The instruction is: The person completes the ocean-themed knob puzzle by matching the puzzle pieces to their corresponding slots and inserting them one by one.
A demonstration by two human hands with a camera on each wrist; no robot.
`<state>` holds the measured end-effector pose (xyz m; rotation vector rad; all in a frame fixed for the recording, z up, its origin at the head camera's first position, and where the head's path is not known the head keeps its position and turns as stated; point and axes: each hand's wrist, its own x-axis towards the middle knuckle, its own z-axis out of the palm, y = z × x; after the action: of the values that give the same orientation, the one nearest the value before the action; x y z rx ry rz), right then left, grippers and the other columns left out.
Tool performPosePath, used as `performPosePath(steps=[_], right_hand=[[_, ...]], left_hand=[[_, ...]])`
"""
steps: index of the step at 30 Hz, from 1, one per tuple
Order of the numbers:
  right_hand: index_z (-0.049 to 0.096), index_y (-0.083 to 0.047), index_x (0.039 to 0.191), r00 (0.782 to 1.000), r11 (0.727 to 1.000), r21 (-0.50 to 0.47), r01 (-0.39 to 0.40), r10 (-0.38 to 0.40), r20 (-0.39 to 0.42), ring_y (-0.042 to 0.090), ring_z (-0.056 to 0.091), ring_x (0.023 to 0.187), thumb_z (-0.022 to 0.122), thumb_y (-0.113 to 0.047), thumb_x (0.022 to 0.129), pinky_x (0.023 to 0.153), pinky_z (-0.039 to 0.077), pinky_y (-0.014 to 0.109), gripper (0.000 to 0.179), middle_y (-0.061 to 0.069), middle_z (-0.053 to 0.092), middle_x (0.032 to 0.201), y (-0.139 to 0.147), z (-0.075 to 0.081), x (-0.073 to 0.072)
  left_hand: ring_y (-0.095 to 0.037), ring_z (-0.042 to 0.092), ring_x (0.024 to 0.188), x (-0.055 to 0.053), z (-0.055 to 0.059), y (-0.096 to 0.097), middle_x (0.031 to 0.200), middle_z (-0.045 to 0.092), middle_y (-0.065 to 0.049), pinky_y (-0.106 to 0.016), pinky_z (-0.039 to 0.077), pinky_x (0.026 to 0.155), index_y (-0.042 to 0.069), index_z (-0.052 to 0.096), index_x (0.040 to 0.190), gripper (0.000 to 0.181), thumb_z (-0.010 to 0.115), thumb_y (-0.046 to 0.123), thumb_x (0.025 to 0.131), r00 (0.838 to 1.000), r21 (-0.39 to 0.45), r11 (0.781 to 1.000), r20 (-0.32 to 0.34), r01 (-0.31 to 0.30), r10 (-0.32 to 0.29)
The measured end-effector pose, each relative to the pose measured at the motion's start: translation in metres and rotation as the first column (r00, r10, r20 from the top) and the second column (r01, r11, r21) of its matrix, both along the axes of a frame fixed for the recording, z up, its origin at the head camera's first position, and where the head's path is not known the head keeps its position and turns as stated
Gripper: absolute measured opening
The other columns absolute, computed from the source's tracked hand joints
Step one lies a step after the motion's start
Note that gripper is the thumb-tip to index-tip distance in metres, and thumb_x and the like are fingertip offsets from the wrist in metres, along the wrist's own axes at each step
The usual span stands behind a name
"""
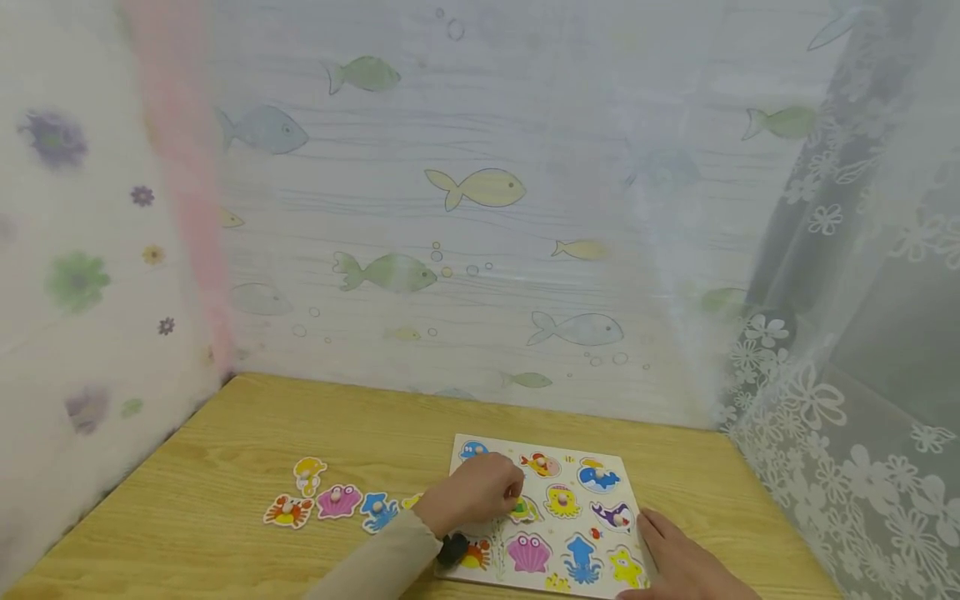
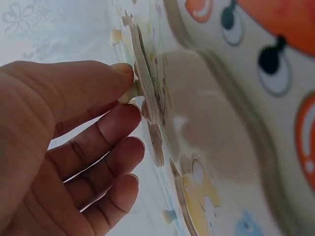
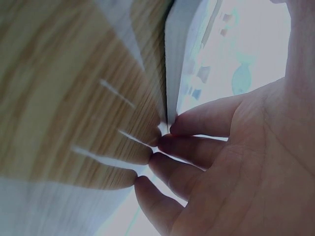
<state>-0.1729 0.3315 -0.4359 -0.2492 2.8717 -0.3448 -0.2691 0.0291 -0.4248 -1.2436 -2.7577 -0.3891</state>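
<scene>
A white wooden puzzle board (image 1: 553, 535) with sea-animal shapes lies on the table. My left hand (image 1: 476, 492) reaches over its left side, thumb and forefinger pinching the knob (image 2: 129, 92) of a thin wooden piece (image 2: 146, 91), seen nearly edge-on in the left wrist view. In the head view a green and yellow turtle piece (image 1: 522, 509) shows under those fingertips. Fingers of my right hand (image 1: 686, 560) rest against the board's right edge, their tips on the tabletop (image 3: 88, 98). Knobbed octopus (image 1: 562, 501), whale (image 1: 597, 477) and shark (image 1: 613, 517) pieces sit in the board.
Left of the board lie loose knobbed pieces: a yellow seahorse (image 1: 309, 476), a crab (image 1: 288, 511), a pink shell (image 1: 339, 502) and a blue squid (image 1: 378, 511). A yellow piece (image 1: 411, 501) is partly behind my left arm. Fish-patterned curtain (image 1: 480, 250) hangs behind the table.
</scene>
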Motion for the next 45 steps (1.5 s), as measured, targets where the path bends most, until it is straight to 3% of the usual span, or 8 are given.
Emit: performPosePath(steps=[21, 31, 38, 45], right_hand=[[0.030, 0.013, 0.142, 1.000, 1.000, 0.000, 0.003, -0.003, 0.009, 0.042, 0.037, 0.129, 0.068, -0.067, 0.071, 0.096, 0.038, 0.057, 0.113, 0.027, 0.031, 0.145, -0.001, 0.001, 0.001], [0.031, 0.013, 0.142, 1.000, 1.000, 0.004, -0.014, 0.014, -0.002, 0.041, 0.039, 0.128, 0.068, -0.066, 0.071, 0.094, 0.040, 0.056, 0.112, 0.026, 0.032, 0.145, 0.000, 0.000, 0.001], [0.031, 0.013, 0.142, 1.000, 1.000, -0.006, 0.000, 0.000, -0.005, 0.041, 0.037, 0.129, 0.068, -0.069, 0.069, 0.096, 0.038, 0.057, 0.115, 0.026, 0.032, 0.145, 0.000, -0.001, 0.001], [0.031, 0.013, 0.141, 1.000, 1.000, -0.003, -0.008, 0.008, -0.006, 0.043, 0.036, 0.130, 0.068, -0.067, 0.071, 0.096, 0.038, 0.057, 0.114, 0.027, 0.031, 0.146, 0.001, -0.002, 0.000]], left_hand=[[-0.004, 0.043, 0.062, 0.000, 0.000, 0.014, 0.066, 0.048, 0.013, -0.018, 0.037, 0.062, 0.021, 0.057, 0.069, 0.019, 0.067, 0.014, 0.085, 1.000, -0.036, 0.999, 0.005, 0.006, -0.006], [-0.005, 0.045, 0.066, 0.000, 0.001, 0.012, 0.070, 0.051, 0.014, -0.020, 0.039, 0.064, 0.020, 0.061, 0.074, 0.014, 0.069, 0.016, 0.085, 0.992, -0.011, 1.000, 0.121, -0.026, 0.027], [-0.005, 0.045, 0.066, 0.000, 0.001, 0.010, 0.070, 0.050, 0.013, -0.020, 0.040, 0.063, 0.021, 0.060, 0.075, 0.014, 0.068, 0.015, 0.085, 0.991, 0.002, 1.000, 0.134, -0.017, 0.017], [-0.005, 0.046, 0.069, -0.002, 0.001, 0.007, 0.073, 0.052, 0.012, -0.021, 0.040, 0.064, 0.020, 0.064, 0.082, 0.009, 0.071, 0.015, 0.083, 0.981, 0.021, 1.000, 0.194, -0.021, 0.016]])
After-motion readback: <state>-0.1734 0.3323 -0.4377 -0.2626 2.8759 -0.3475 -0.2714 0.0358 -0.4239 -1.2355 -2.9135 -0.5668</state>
